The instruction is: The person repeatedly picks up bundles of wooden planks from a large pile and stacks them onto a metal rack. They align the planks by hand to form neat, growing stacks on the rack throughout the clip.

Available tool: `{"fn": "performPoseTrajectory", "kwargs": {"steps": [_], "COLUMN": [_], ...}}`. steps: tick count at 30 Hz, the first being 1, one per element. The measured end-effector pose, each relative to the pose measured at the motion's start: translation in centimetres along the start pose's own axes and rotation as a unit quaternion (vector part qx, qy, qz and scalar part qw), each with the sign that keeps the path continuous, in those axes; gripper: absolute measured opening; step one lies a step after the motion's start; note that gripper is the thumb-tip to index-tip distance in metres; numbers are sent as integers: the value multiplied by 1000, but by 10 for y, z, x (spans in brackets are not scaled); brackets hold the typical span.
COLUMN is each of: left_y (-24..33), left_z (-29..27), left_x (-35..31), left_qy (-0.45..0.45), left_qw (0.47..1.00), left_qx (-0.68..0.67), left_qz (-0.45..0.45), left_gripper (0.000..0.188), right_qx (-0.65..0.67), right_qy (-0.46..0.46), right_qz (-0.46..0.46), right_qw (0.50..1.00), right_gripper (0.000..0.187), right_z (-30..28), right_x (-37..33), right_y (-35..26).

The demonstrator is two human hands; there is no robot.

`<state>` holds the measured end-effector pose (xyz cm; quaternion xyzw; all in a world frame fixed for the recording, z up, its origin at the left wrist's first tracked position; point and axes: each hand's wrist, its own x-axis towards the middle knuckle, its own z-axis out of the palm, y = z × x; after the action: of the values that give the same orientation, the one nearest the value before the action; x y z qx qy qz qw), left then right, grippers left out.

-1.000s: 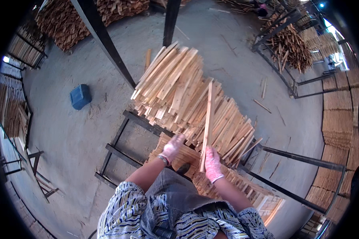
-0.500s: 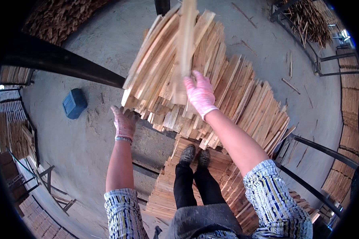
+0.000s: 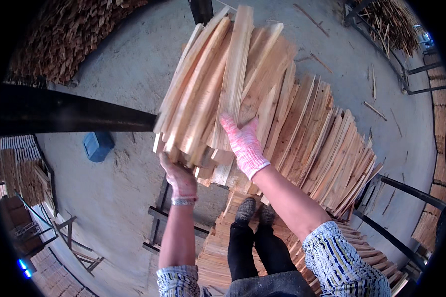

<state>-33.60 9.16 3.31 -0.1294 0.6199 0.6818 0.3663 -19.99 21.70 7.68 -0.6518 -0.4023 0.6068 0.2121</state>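
A thick bundle of pale wooden strips [image 3: 203, 84] fans out in front of me, lying lengthwise away from my body. My right hand [image 3: 245, 146], in a pink-and-white knit glove, grips the side of one wide strip [image 3: 235, 69] on top, with the thumb across it. At the near left ends of the bundle, my left hand [image 3: 180, 182], gloved in a soiled pink knit, closes on several strip ends. Its fingertips are partly hidden under the wood and blurred. More strips [image 3: 327, 153] lean in a row toward the right.
A dark metal bar [image 3: 79, 111] reaches in from the left to the bundle. Below, my shoes [image 3: 245, 210] stand by stacked boards [image 3: 215, 252]. A blue container [image 3: 98, 146] sits on the concrete floor [image 3: 129, 193]. Black rails [image 3: 411, 190] run at right; a large wood heap [image 3: 69, 39] lies far left.
My left hand has gone from open beside the bundle to its near ends. The strip in my right hand has come down onto the bundle. The view has shifted slightly.
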Motion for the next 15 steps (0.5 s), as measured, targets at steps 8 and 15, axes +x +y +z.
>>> {"fn": "performPoseTrajectory", "kwargs": {"steps": [8,15], "left_y": [11,5], "left_z": [-10,69], "left_x": [-71,-4], "left_qy": [-148,-279], "left_qw": [953,869], "left_qx": [266,406], "left_qz": [-12,47], "left_gripper": [71,83], "right_qx": [137,280], "right_qy": [-79,-83], "right_qz": [42,28], "right_qw": [987,956], "right_gripper": [130,130], "right_z": [-77,-81], "right_x": [-8,16], "right_y": [-17,47]}}
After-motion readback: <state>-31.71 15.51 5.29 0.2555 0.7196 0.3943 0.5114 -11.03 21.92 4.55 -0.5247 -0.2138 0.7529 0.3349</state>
